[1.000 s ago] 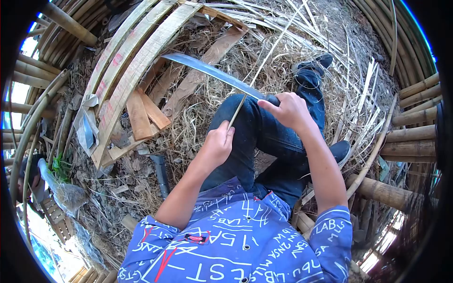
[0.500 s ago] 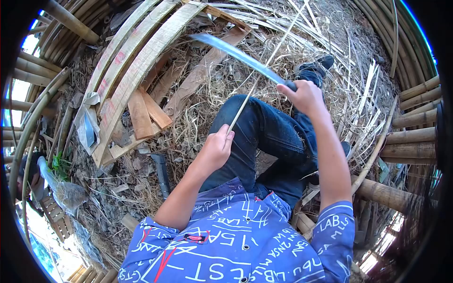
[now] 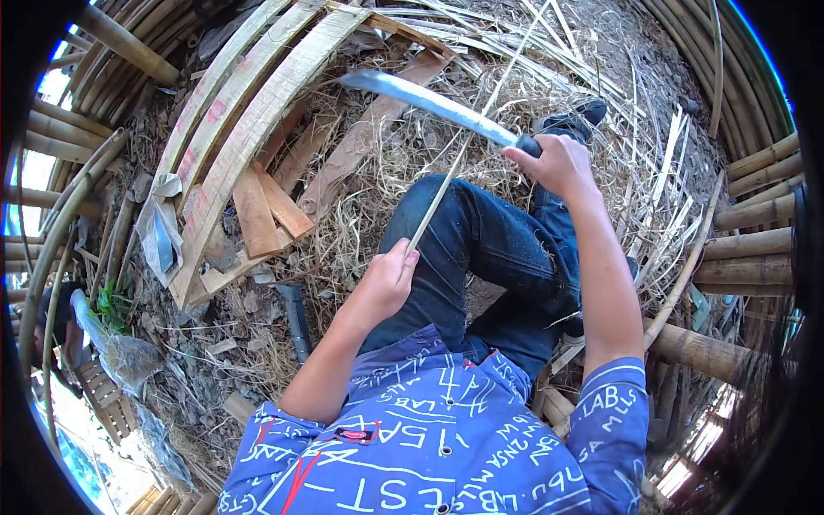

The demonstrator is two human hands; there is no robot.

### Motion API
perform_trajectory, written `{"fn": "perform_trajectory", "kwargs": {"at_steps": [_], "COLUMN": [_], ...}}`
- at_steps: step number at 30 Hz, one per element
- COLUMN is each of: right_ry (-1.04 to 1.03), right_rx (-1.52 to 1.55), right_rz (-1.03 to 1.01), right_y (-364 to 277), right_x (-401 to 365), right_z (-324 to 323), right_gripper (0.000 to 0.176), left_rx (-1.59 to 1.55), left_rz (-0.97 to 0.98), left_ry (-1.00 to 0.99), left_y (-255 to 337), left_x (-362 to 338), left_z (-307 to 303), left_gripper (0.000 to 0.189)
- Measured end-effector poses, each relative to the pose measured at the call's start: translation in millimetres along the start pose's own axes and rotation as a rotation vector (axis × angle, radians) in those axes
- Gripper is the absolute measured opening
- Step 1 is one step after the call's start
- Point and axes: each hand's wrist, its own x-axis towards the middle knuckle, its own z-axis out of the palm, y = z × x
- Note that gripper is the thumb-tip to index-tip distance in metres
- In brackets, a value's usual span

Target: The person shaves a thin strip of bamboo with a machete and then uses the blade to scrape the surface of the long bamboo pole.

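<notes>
My right hand (image 3: 556, 165) is closed around the dark handle of a machete (image 3: 429, 101), its long blade pointing to the far left. A thin, pale bamboo strip (image 3: 439, 196) is pinched in the fingers of my left hand (image 3: 390, 281). From there the strip runs over my raised knee (image 3: 433, 206) and away to the top of the view. In this view the blade crosses over the strip a short way from the handle, with its flat partly facing up.
Curved wooden planks (image 3: 249, 129) lie at the upper left, beside short brown boards (image 3: 257, 210). A dark-handled tool (image 3: 294, 318) rests on the ground left of my left forearm. Shavings (image 3: 506, 120) cover the ground ahead. Bamboo poles (image 3: 745, 262) border the right side. Another person (image 3: 60, 322) is partly visible at left.
My right hand has shifted slightly away from me, and the machete's tip has dropped a little nearer. My left hand has moved slightly back toward my body, still holding the strip.
</notes>
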Motion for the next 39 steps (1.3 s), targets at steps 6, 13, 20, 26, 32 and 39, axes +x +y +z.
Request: {"fn": "perform_trajectory", "kwargs": {"at_steps": [6,13,20,26,32,39], "right_ry": [0.034,0.001,0.099,0.147,0.122,0.148], "right_rx": [-0.087,-0.072,-0.093,-0.01,-0.046,-0.08], "right_rz": [-0.048,0.034,-0.008,0.061,-0.219,-0.343], "right_y": [9,27,19,22,-7,0], "right_x": [4,11,-2,-24,-52,-39], "right_z": [0,-20,-17,5,25,28], "right_gripper": [0.072,0.069,0.07,0.07,0.069,0.065], "left_rx": [0.021,0.002,-0.078,-0.016,0.121,-0.008], "left_rz": [-0.024,-0.021,-0.098,-0.148,-0.124,-0.102], "left_ry": [-0.036,-0.035,-0.098,0.034,0.026,-0.087], "left_y": [-2,-11,-22,2,-5,-31], "left_x": [-7,-33,-35,-29,-21,-19], "left_z": [-4,-9,-8,2,2,-6], "left_gripper": [0.023,0.024,0.024,0.03,0.038,0.037]}}
